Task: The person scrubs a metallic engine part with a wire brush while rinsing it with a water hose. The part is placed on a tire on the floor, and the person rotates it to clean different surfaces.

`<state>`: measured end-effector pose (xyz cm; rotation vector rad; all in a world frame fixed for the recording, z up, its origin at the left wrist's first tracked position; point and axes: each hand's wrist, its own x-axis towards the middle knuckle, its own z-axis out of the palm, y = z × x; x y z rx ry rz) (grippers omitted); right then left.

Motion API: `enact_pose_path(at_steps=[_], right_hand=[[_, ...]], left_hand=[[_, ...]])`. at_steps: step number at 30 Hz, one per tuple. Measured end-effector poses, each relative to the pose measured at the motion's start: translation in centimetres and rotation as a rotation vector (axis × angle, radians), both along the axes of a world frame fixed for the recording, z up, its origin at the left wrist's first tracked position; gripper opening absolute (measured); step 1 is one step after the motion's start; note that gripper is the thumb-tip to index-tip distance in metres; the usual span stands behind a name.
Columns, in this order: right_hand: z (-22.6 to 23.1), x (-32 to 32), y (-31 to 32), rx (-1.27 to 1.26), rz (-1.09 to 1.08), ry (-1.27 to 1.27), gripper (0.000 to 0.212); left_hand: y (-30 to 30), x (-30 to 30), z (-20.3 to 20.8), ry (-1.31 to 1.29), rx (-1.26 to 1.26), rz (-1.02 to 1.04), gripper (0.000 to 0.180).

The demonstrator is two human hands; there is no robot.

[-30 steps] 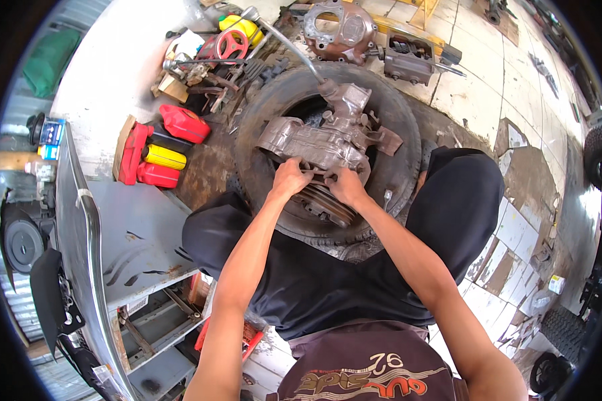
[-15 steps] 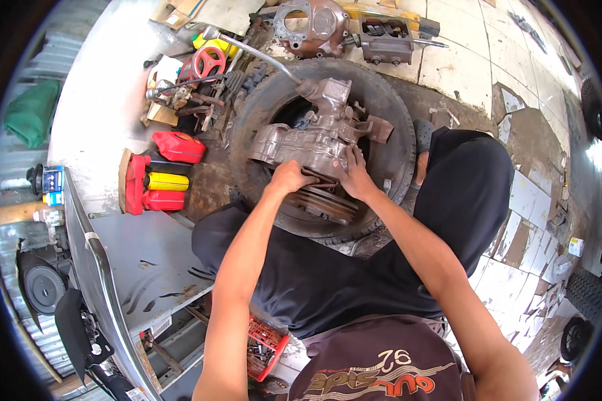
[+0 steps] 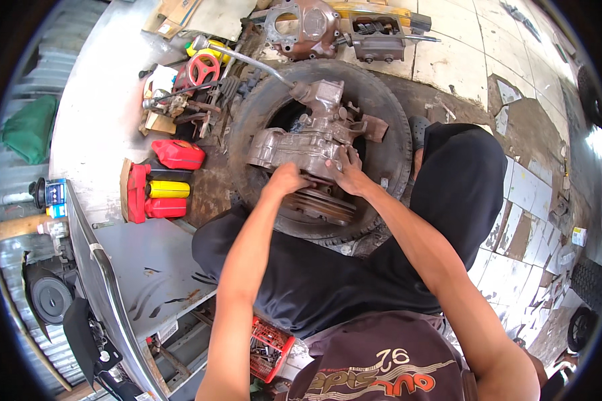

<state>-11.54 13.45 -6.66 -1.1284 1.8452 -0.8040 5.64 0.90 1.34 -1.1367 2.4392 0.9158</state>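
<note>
A greasy grey-brown gearbox with a long shift lever rests on a tyre lying flat between my legs. At its near side is a round ribbed metal drum. My left hand is closed at the gearbox's near edge, just above the drum, its fingertips tucked out of sight; what they grip cannot be made out. Beside it, my right hand lies against the casing with its fingers spread. Both hands touch the gearbox's near side.
Beyond the tyre sit a bell-shaped housing and an opened gear case. At left are red canisters, a yellow bottle and a heap of metal parts. A grey metal cabinet and a red crate stand near my left arm.
The view has shifted slightly. Both hands stay at the gearbox's near side; the brown metal piece seen between them earlier shows less now.
</note>
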Motion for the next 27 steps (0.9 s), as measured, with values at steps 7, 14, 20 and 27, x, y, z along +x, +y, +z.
enact_pose_path(at_steps=[7, 14, 20, 27], right_hand=[[1.1, -0.5, -0.1, 0.058, 0.094, 0.011, 0.104], [0.8, -1.7, -0.5, 0.114, 0.142, 0.075, 0.111], [0.6, -0.4, -0.9, 0.108, 0.141, 0.069, 0.112], [-1.3, -1.2, -1.3, 0.105, 0.121, 0.081, 0.116]], left_hand=[[-1.0, 1.5, 0.1, 0.044, 0.243, 0.154, 0.049], [1.7, -1.6, -2.0, -0.241, -0.146, 0.211, 0.044], [-0.2, 1.2, -2.6, -0.17, -0.096, 0.099, 0.05], [2.2, -1.7, -1.3, -0.22, -0.226, 0.21, 0.045]])
